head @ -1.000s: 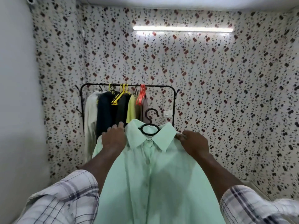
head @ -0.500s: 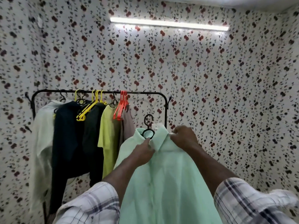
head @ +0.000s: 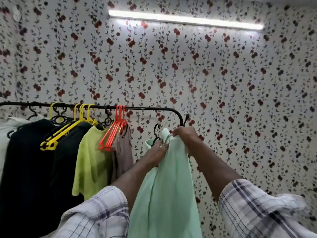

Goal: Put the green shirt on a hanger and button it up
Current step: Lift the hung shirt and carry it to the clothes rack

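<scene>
1. Flowered wallpaper (head: 240, 100) fills the head view under a tube light (head: 185, 19). A black rail (head: 151, 109) crosses the left half, carrying dark garments (head: 29, 160), a lime top (head: 92, 155), a brownish top (head: 122, 152) and spare yellow hangers (head: 60, 134) and orange hangers (head: 115, 133).
2. The green shirt (head: 168, 186) hangs from both hands just below the rail's bare right end. It is not hooked on. The hook of its black hanger (head: 155, 130) pokes up beside the collar.
3. The left hand (head: 157, 152) has its fingers curled round the collar near the hanger's neck. The right hand (head: 186, 136) clutches a bunch of cloth at the top, fingers closed over it.
4. The shirt looks light, soft and limp, and likely to slip off a tilted hanger. The neck of the hanger, held through the collar, seems the safest grip and leaves the hook free.
5. Half a second ago the collar lay spread and faced the camera. Now the shirt is turned edgewise, its top is bunched, the hands are closer together, and it is nearer the rail. The placket is folded out of sight, so whether it is buttoned cannot be told.
</scene>
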